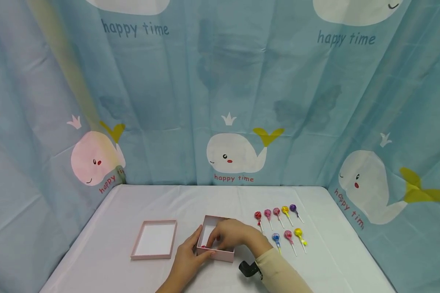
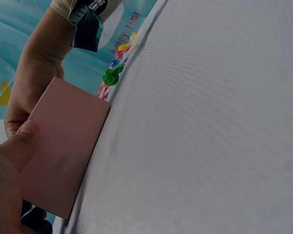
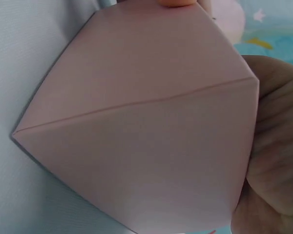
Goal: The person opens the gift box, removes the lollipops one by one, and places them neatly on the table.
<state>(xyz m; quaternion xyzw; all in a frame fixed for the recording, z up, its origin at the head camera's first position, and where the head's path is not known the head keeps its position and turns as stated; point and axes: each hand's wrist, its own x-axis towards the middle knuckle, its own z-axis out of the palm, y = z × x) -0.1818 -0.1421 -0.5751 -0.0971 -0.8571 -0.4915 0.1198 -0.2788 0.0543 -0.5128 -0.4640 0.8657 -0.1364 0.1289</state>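
Observation:
An open pink box with a white inside stands on the table. My left hand grips its near left corner, the thumb on the front wall and the fingers along the left side. My right hand reaches down into the box with bent fingers. Beside its fingertips, a small red piece shows inside at the near left corner. The box walls hide the right fingertips in both wrist views, so I cannot see whether they pinch anything.
Left of the box lies its pink-rimmed lid, white inside up. Several wrapped lollipops lie in two rows to the right, among them a purple lollipop and a blue lollipop. A green lollipop shows in the left wrist view.

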